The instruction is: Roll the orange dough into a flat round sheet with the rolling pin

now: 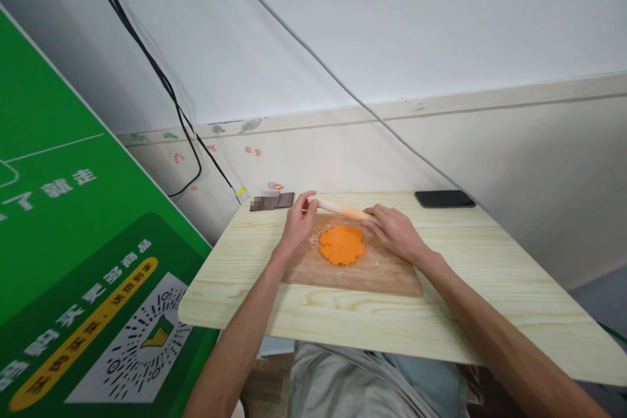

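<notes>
A wooden rolling pin (337, 209) is held between my two hands, over the far part of a cutting board (343, 279). My left hand (300, 219) grips its left end, and my right hand (394, 230) is closed round its right end. The middle of the pin has an orange tint. Flat on the board, just nearer to me than the pin, lies a rolled-out sheet of orange dough (341, 245) with a ragged, cracked edge. White flour is dusted on the wood around it.
A dark phone (445, 199) lies at the table's back right, a second phone-like device (284, 200) at the back left. A grey cable (313, 52) runs down the wall to the right phone. Black cables (166, 81) hang left, beside a green sign (59, 209). The table (235, 300) meets the wall.
</notes>
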Tool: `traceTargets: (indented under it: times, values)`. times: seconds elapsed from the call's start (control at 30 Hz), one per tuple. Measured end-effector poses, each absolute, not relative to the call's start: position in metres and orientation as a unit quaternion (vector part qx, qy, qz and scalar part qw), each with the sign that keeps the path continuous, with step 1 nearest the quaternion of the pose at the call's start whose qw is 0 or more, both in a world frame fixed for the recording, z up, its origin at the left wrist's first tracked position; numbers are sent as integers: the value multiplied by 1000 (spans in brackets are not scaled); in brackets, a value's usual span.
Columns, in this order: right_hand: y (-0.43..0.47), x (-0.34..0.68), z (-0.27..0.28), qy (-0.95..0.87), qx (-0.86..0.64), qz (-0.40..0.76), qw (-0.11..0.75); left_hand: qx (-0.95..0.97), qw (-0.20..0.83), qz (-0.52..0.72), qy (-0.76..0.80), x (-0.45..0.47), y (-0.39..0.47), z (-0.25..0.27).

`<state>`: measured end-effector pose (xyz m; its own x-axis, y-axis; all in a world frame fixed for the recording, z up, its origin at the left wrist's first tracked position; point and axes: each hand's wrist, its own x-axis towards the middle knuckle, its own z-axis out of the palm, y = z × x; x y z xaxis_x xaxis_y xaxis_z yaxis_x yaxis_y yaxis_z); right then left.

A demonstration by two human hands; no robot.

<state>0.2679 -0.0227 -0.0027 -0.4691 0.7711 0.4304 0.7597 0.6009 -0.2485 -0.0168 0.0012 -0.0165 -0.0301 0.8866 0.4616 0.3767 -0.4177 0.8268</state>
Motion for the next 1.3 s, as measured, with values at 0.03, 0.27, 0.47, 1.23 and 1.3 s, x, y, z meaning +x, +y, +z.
traceTargets:
  times: [0.03,0.27,0.47,1.23,1.3]
  values:
    - [-23,267,-4,-843,-470,19,260,652,258,528,479,-19,2,-17]
    - [-24,261,-10,-794,-554,35,248,729,409,373,403,-41,-12,-6]
    - [-21,263,-13,-787,-557,46,261,827,356,236,365,-49,-21,9]
    - [-20,264,-14,-798,-541,31,262,841,286,243,388,-43,-17,-2]
    - [-19,264,-15,-799,-541,31,262,843,286,243,386,-44,-16,-3]
